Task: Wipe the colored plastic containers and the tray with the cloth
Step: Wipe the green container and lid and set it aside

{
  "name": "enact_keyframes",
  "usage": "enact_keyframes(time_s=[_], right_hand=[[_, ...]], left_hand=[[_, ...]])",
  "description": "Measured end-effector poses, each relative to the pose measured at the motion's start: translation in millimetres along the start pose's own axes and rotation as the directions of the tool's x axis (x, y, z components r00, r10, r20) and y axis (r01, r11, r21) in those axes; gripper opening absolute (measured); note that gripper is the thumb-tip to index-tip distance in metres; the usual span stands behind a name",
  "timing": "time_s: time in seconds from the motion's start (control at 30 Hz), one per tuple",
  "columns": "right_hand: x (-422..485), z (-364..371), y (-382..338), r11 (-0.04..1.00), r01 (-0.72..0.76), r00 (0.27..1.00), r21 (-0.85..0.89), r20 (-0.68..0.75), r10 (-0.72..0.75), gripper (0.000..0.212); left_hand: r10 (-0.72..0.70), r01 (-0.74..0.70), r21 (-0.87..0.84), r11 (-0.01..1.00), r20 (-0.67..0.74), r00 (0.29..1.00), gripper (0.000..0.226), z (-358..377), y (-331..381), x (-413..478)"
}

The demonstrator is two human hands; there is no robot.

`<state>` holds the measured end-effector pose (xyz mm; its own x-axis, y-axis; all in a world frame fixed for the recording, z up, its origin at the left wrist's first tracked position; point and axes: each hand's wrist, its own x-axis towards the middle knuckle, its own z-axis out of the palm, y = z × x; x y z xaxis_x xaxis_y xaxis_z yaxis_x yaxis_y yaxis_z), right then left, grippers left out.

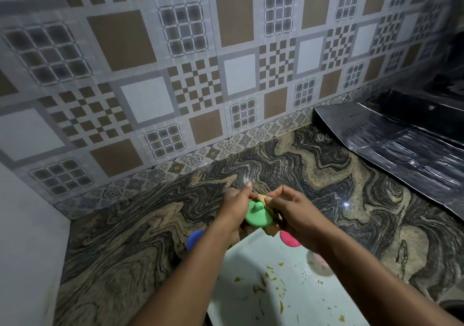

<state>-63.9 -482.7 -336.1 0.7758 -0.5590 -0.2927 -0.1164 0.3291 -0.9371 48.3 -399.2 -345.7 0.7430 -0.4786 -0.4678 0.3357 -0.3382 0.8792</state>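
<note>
Green plastic sits between our two hands. Our left hand (234,206) curls round the green container (258,217) from its left side, with one finger held straight toward the wall. Our right hand (293,212) has its fingers bent and pinches the tan cloth (261,197) against the container's far edge; more of the cloth pokes out just under that hand. Just beneath the left wrist we see a blue container (194,238), and just beneath the right hand a pink container (288,240). Under both forearms lies the white tray (241,300), strewn with yellowish scraps. Swirled stone countertop (125,250) surrounds everything. Well right of the right hand lies a crinkled black sheet (401,150); beyond the fingertips rises the tiled wall (150,74).
</note>
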Motion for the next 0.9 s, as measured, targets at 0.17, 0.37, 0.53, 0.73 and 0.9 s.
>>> enact_keyframes(time_s=[0.17, 0.37, 0.53, 0.73, 0.9], right_hand=[[-9, 30, 20, 0.961, 0.265, 0.93, -0.085, -0.239, -0.278, 0.012], [-7, 24, 33, 0.954, 0.287, 0.899, -0.091, -0.319, -0.301, 0.01], [4, -2, 12, 0.959, 0.26, 0.919, -0.116, -0.276, -0.282, 0.012], [3, 3, 17, 0.977, 0.21, 0.92, -0.032, -0.331, -0.209, 0.011], [13, -20, 10, 0.949, 0.099, 0.881, 0.3, -0.469, 0.056, 0.022]], left_hand=[[0.284, -0.328, 0.006, 0.945, -0.513, 0.81, 0.026, 20, 11, -12], [0.259, -0.268, 0.039, 0.963, -0.424, 0.868, 0.031, 16, -16, -9], [0.735, -0.666, 0.451, 0.594, 0.032, 0.677, 0.029, -5, -21, -18], [0.832, -0.739, 0.516, 0.434, 0.084, 0.548, 0.02, -4, -25, -16], [0.824, -0.729, 0.448, 0.517, -0.029, 0.566, 0.017, -13, -35, -12]])
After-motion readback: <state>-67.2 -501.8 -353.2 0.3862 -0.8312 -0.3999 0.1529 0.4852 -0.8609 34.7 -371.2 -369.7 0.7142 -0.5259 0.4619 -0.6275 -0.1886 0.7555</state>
